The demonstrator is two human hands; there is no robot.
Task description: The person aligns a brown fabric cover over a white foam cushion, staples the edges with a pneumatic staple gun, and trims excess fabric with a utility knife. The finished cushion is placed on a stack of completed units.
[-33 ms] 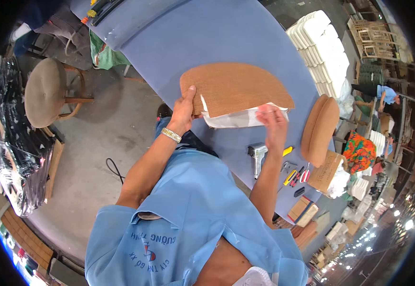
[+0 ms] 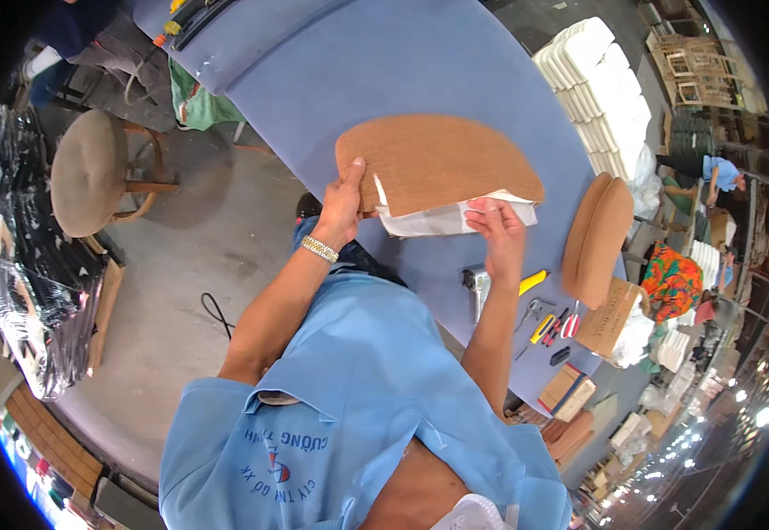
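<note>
Fingers of the right hand (image 2: 503, 233) have been shifted slightly leftward, and the white lining (image 2: 429, 221) now appears pinched, seemingly under better control; the brown panel (image 2: 437, 163), over the blue table (image 2: 331, 88), is gripped at its left end by the left hand (image 2: 341, 207).

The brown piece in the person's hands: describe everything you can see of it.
The brown piece has a rounded far edge, a straighter near edge and a covering that looks like woven fabric. White material shows along its near side. It is held roughly flat over the blue table; contact is unclear. The left hand grips its left end; the right hand touches the white material.
</note>
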